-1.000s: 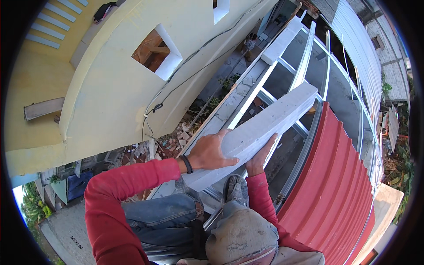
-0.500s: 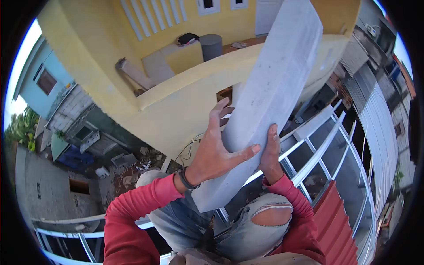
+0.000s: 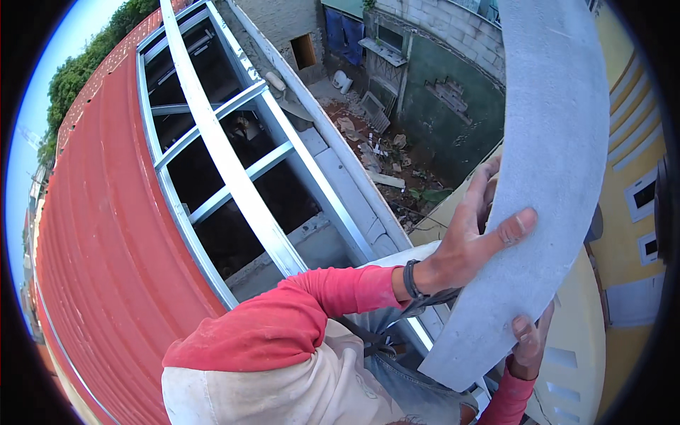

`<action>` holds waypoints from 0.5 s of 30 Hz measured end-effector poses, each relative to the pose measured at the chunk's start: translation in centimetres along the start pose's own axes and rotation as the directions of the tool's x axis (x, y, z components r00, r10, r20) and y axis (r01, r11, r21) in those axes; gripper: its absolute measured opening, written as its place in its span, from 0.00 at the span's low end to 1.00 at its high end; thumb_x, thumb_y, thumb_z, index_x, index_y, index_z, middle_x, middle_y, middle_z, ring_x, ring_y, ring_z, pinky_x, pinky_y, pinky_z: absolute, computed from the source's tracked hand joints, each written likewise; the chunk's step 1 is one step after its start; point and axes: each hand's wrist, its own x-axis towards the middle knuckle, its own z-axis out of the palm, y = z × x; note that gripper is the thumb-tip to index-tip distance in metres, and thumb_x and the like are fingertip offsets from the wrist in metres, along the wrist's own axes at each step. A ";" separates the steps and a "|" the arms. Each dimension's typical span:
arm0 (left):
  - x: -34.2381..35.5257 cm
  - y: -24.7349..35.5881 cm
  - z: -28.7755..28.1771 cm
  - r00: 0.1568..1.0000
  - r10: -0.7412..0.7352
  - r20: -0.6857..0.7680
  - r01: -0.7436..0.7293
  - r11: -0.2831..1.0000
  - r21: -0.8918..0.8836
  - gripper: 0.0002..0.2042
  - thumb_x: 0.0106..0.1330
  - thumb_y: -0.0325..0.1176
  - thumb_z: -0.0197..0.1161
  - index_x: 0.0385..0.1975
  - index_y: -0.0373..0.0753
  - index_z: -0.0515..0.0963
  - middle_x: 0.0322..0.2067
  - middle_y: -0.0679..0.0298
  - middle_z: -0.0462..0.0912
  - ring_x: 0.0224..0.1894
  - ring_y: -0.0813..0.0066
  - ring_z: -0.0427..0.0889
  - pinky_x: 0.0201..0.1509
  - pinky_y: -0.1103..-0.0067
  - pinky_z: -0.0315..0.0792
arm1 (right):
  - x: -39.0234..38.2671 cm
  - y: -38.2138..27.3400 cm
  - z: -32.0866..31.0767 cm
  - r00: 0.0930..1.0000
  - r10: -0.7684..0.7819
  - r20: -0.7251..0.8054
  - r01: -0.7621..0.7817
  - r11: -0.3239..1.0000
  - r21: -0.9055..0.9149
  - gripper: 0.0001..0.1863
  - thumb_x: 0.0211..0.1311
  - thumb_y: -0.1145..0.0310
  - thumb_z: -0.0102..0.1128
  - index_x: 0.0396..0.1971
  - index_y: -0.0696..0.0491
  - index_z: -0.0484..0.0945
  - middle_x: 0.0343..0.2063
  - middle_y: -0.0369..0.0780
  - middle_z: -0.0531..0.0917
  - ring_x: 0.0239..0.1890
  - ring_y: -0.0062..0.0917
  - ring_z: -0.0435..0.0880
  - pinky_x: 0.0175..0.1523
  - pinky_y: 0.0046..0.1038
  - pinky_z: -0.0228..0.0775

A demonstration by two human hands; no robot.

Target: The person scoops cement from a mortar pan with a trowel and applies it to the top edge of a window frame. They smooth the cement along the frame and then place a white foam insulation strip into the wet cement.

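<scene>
A long, pale grey lightweight concrete block [image 3: 552, 149] stands tilted at the right of the view, its upper end running out of the picture. My left hand [image 3: 464, 241] grips its left edge, thumb pressed on the broad face and fingers curled behind it. At the lower right edge, my right hand [image 3: 531, 343] holds the block with its thumb on the face; its other fingers are mostly hidden behind. A dark band circles my left wrist. The block's lower corner hangs over my jeans [image 3: 397, 375].
A metal roof frame [image 3: 269, 159] with dark openings lies to the left, beside red corrugated roofing [image 3: 120, 205]. A row of grey blocks [image 3: 340, 177] tops the wall next to it. Below is a rubble-strewn yard [image 3: 379, 142]. A yellow building [image 3: 630, 283] stands at right.
My view has swung left, bringing the red roof and metal frame into sight. The block now appears farther right, its broad face toward me. Both hands still hold it.
</scene>
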 end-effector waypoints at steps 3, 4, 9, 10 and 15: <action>-0.3 3.2 -3.5 0.990 -0.034 -0.137 0.038 0.999 0.031 0.47 0.72 0.57 0.68 0.73 0.28 0.50 0.61 0.45 0.71 0.64 0.57 0.76 0.66 0.67 0.74 | 2.1 -0.4 3.8 0.977 -0.100 0.190 0.091 0.994 0.055 0.55 0.52 0.47 0.77 0.70 0.67 0.61 0.62 0.56 0.73 0.62 0.42 0.78 0.66 0.44 0.70; -0.5 3.4 -5.2 0.985 -0.069 -0.159 0.078 0.996 0.046 0.45 0.73 0.58 0.66 0.73 0.29 0.51 0.61 0.46 0.71 0.62 0.58 0.77 0.64 0.67 0.75 | 3.6 -2.2 6.1 0.973 -0.072 0.221 0.045 0.991 0.126 0.54 0.51 0.49 0.78 0.69 0.68 0.61 0.60 0.56 0.75 0.60 0.41 0.79 0.66 0.43 0.70; 0.6 6.3 -20.3 0.998 -0.055 0.024 0.024 0.729 0.684 0.48 0.73 0.72 0.52 0.74 0.30 0.61 0.63 0.45 0.74 0.64 0.52 0.79 0.68 0.57 0.73 | 7.6 -1.9 10.3 0.951 -0.076 0.299 0.038 0.990 0.134 0.50 0.50 0.56 0.79 0.65 0.70 0.64 0.51 0.56 0.80 0.56 0.38 0.82 0.63 0.39 0.72; 1.8 8.7 -24.7 0.996 0.035 -0.086 0.056 0.508 0.859 0.46 0.71 0.72 0.55 0.72 0.33 0.68 0.64 0.46 0.76 0.64 0.50 0.79 0.69 0.57 0.72 | 8.1 -1.9 10.6 0.951 -0.060 0.303 0.019 0.990 0.137 0.49 0.50 0.56 0.79 0.65 0.70 0.64 0.51 0.56 0.80 0.56 0.38 0.82 0.63 0.39 0.72; -2.3 23.2 -51.2 0.422 0.760 -0.495 0.906 -0.331 0.265 0.58 0.59 0.67 0.72 0.80 0.37 0.49 0.74 0.38 0.59 0.79 0.35 0.53 0.77 0.44 0.57 | 10.1 -2.5 13.4 0.924 0.058 0.378 -0.119 0.983 0.140 0.48 0.52 0.57 0.78 0.65 0.70 0.64 0.52 0.56 0.80 0.55 0.37 0.82 0.63 0.39 0.73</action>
